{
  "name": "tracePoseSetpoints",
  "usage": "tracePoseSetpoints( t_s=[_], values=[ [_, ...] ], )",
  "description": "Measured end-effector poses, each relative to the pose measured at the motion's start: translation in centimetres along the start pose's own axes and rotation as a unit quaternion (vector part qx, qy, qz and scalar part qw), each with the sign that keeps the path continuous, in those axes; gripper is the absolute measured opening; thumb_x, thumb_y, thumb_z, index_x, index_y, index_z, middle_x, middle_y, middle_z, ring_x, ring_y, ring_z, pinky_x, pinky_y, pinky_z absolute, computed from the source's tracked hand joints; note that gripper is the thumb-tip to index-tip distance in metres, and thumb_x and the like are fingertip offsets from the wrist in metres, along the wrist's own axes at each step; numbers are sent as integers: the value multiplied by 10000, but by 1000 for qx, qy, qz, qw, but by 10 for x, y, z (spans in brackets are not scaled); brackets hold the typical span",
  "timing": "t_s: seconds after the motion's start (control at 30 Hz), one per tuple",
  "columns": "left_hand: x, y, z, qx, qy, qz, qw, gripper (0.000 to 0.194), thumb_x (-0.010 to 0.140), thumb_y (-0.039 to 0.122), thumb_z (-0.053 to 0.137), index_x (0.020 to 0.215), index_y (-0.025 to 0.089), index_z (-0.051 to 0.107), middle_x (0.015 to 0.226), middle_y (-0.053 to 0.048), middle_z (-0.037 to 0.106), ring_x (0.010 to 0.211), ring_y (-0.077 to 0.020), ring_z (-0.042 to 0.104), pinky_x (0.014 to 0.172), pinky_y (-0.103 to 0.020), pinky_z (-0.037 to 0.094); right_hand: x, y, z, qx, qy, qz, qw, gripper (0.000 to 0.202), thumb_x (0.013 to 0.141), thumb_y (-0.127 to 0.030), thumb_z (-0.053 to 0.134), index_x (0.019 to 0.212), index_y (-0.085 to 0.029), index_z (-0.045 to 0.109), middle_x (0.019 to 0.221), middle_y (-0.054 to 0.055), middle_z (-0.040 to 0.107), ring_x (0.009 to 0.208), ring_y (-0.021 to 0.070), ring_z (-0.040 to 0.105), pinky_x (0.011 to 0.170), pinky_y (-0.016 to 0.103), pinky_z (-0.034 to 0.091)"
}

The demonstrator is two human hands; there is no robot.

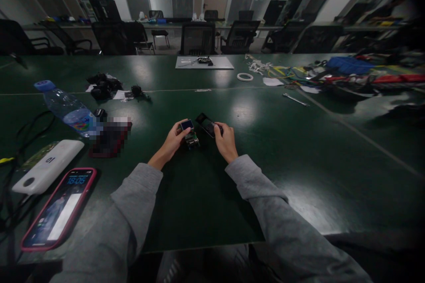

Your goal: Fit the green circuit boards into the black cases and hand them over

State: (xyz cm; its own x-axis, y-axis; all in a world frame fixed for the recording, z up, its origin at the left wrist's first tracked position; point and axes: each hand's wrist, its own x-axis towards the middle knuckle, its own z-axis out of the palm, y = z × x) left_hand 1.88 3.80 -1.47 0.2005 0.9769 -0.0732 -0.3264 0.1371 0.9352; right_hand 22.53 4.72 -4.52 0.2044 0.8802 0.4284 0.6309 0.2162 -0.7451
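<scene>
Near the middle of the green table (pixel 199 194), my left hand (pixel 175 138) grips a small circuit board with a screen (pixel 187 125). Green board and metal parts (pixel 192 140) show below the screen. My right hand (pixel 226 140) is closed on the right end of a black casing (pixel 206 124), which is tilted with its far end up to the left. A narrow gap separates the casing from the board. The fingertips beneath both items are hidden.
Left: a water bottle (pixel 69 108), a white power bank (pixel 48 166), a lit phone (pixel 59 208) and a dark pixelated item (pixel 111 139). Farther off lie black parts (pixel 104 86), a white tray (pixel 219 63), a tape roll (pixel 245 77), a wrench (pixel 295 99) and tangled cables (pixel 292 73).
</scene>
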Motion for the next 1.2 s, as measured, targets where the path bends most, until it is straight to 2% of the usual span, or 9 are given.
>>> tracePoseSetpoints(
  t_s=[0.1,0.3,0.53,0.63,0.87,1.0,1.2],
  values=[
    [0,-2,-1,100,14,33,994,492,804,380,714,1241,225,548,1225,-117,632,1106,-243,619,950,-411,494,1,2,1,-9,-1,7,1000,466,935,-474,356,1052,-148,667,1042,124,657,989,280,519,920,465,424],
    [-1,0,-4,251,33,85,964,492,836,478,642,1230,211,519,1149,-98,665,1023,-221,652,876,-373,518,1,3,1,-14,-15,13,1000,458,934,-457,357,1071,-141,659,1074,118,656,1019,278,515,945,457,414],
    [-7,10,-2,462,92,98,877,456,882,594,508,1152,231,566,934,-56,692,784,-188,654,688,-305,479,-3,-4,-1,-10,-10,-5,1000,466,933,-525,415,1126,-155,621,1097,118,630,1049,273,498,948,458,413],
    [-8,12,-2,519,95,99,844,504,880,647,460,1119,218,575,895,-63,690,755,-194,645,664,-304,458,-5,-6,-1,-22,-16,-9,1000,480,942,-542,408,1147,-155,604,1125,125,614,1064,280,489,948,471,412],
    [-9,10,0,604,80,95,787,598,890,707,333,1093,200,576,898,-89,687,751,-218,642,615,-308,426,-7,-6,1,-27,-21,-25,999,510,928,-546,456,1227,-143,552,1175,143,584,1097,294,488,963,501,416],
    [-10,11,2,608,70,92,785,611,890,715,313,1069,193,574,947,-98,684,792,-226,645,630,-316,437,-8,-6,1,-24,-29,-46,998,552,888,-522,546,1271,-126,519,1194,155,561,1104,296,493,965,501,436],
    [-8,9,-3,584,85,112,800,604,895,698,337,1159,199,552,1025,-101,683,871,-236,650,709,-339,469,-8,-3,2,-20,-37,-66,997,536,826,-346,614,1296,-122,485,1215,162,543,1149,299,501,993,507,448]
  ],
)
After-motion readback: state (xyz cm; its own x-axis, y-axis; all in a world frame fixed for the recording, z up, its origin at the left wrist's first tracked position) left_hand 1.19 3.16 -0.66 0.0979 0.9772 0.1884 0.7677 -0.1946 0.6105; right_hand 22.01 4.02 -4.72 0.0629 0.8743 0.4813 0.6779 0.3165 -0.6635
